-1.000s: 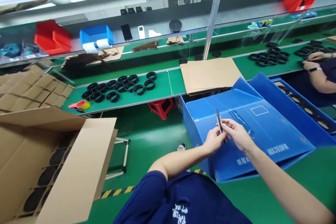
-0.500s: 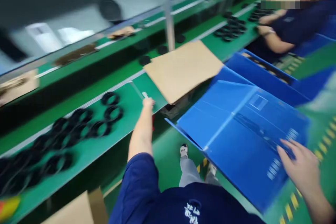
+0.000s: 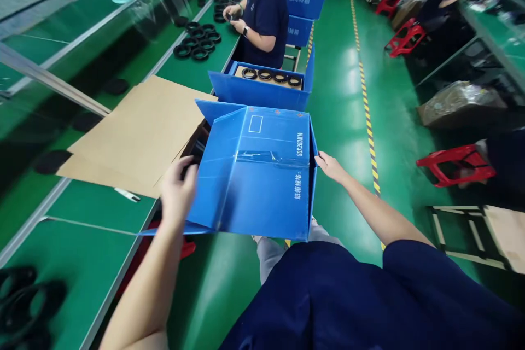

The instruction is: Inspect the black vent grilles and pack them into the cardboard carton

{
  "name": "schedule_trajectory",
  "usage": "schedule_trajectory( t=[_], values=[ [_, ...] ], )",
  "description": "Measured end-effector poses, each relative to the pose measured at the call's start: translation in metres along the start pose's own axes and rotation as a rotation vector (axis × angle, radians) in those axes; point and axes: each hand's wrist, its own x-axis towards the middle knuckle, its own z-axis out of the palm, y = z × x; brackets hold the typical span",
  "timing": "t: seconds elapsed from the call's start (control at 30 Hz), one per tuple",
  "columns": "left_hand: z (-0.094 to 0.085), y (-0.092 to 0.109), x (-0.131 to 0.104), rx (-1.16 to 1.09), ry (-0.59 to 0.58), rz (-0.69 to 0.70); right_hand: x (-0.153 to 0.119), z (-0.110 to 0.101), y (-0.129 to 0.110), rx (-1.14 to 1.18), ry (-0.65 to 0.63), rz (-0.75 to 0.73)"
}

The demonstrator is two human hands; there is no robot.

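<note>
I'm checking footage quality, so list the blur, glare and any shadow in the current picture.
Head view: the left hand and the black rings at lower left look blurred; head view: pale glare lies on the green floor, and the clear tape on the blue box shines; head view: a soft dark patch, perhaps a shadow, shows on the box's near left part.

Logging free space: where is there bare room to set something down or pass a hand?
The workbench is bare between the cardboard sheets and the lower-left black rings, apart from a white tool. Floor lies open between the blue box, the right hand and striped tape. Crowded: the ring cluster by the co-worker.
</note>
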Motion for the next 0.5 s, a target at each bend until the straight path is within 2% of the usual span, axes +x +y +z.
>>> schedule_trajectory(
  t=[0.03,0.1,0.17,0.2,0.27,0.33,0.4,0.5],
  values=[
    [0.022,0.045,-0.019,-0.016,-0.085,0.098,0.006,-0.008,0.005,-0.074,-0.057,-0.066],
    [0.074,0.131,-0.059,0.003,-0.35,0.322,0.016,-0.023,0.016,-0.178,-0.155,-0.162],
    [0.13,0.197,-0.096,0.145,-0.584,0.457,0.022,-0.039,0.026,-0.225,-0.211,-0.222],
    [0.154,0.22,-0.112,0.241,-0.651,0.465,0.024,-0.048,0.032,-0.237,-0.219,-0.245],
    [0.187,0.245,-0.139,0.434,-0.684,0.411,0.027,-0.069,0.046,-0.234,-0.181,-0.251],
    [0.2,0.251,-0.16,0.527,-0.671,0.365,0.031,-0.092,0.064,-0.198,-0.094,-0.207],
    [0.196,0.248,-0.182,0.461,-0.748,0.409,0.037,-0.114,0.087,-0.154,0.024,-0.129],
    [0.177,0.246,-0.22,0.203,-1.059,0.528,0.05,-0.134,0.118,-0.002,0.229,-0.034]
  ],
)
